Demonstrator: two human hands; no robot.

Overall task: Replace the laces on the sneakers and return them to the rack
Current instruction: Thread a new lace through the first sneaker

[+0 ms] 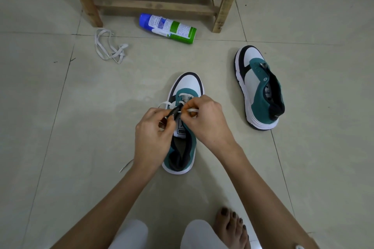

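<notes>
Lacing is under way on the near sneaker, dead centre before me, its long axis running six to twelve o'clock, toe at twelve. My left hand pinches the dark eyelet edge and my right hand pinches the white lace. Next, I judge, its tip needs threading through that eyelet; the unlaced sneaker waits at two o'clock

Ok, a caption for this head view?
Left hand grips the near sneaker while right hand threads a white lace; the other sneaker sits unlaced, loose lace and spray can by the rack.
</notes>
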